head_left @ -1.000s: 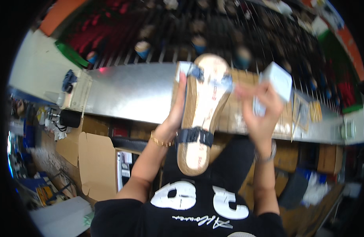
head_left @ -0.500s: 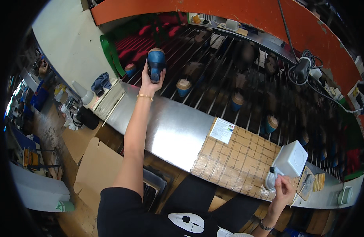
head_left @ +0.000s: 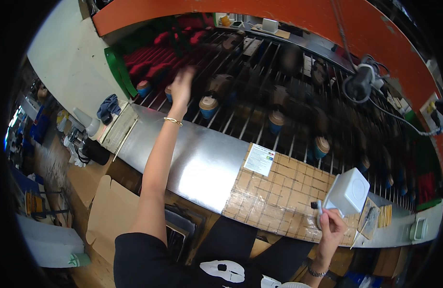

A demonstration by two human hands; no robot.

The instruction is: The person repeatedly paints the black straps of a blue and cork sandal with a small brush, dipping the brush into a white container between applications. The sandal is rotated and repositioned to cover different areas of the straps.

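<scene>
My left hand (head_left: 182, 86) reaches over the metal rods of a rack, its fingers smeared by motion, so their pose is unclear. Just left of it, partly hidden by the hand, a blue shoe on a tan-topped last (head_left: 168, 94) rests among the rods. Another blue shoe (head_left: 208, 109) stands right of that hand. At the front right, my right hand (head_left: 333, 223) pinches a small pale tool with a black tip (head_left: 319, 207). That tool is above the wrapped cardboard (head_left: 274, 197), beside a white square tub (head_left: 353, 192) that lies tilted.
More blue shoes (head_left: 276, 122) are spaced along the rods. A bare metal ledge (head_left: 197, 158) runs along the front, with a printed sheet (head_left: 260, 160) on the cardboard. A coiled cable with a black plug (head_left: 363, 81) hangs at right. Dark cloth (head_left: 109, 106) lies at left.
The blue shoe that my left hand held up is no longer seen in it; a shoe now sits beside that hand. My right hand has lifted the tool slightly, and the view has shifted.
</scene>
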